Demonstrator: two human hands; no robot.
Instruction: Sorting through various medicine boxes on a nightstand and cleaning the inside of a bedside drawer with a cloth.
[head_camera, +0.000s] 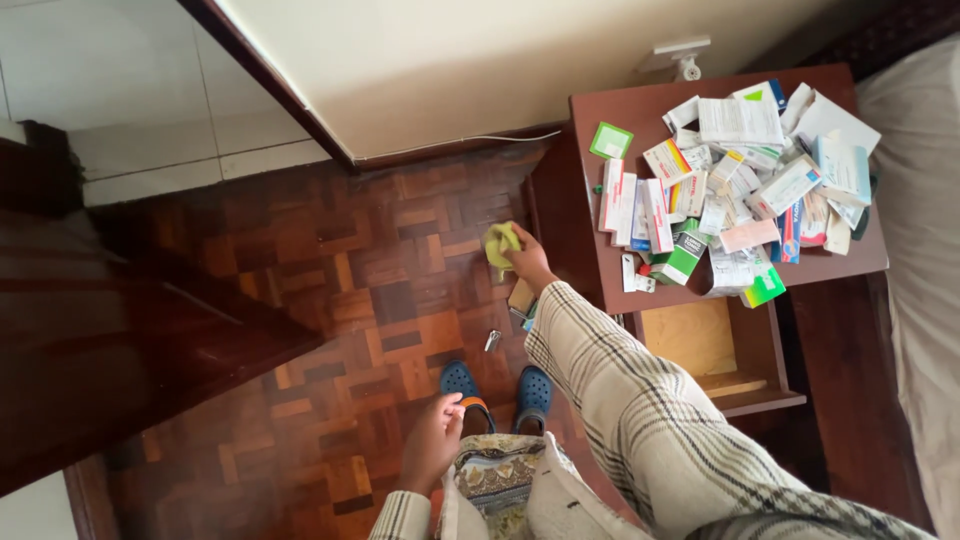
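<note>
My right hand (526, 258) reaches out and down, closed around a yellow-green cloth (499, 246) held against the left side of a dark wooden bedside table (590, 250). The sleeve of that arm is cream with a dark check pattern. My left hand (432, 440) hangs low by my body, fingers loosely curled with nothing in them, above my blue clogs (497, 392). The table top carries a heap of several medicine boxes and blister packs (735, 180). A drawer (715, 350) below the top stands pulled out and shows a bare wooden bottom.
A small silver object (492, 341) and a flat tan item (521, 296) lie on the parquet floor near the table. A dark wooden door or panel (120, 330) stands at the left. A bed edge (920, 250) runs along the right. A white cable (480, 140) follows the skirting.
</note>
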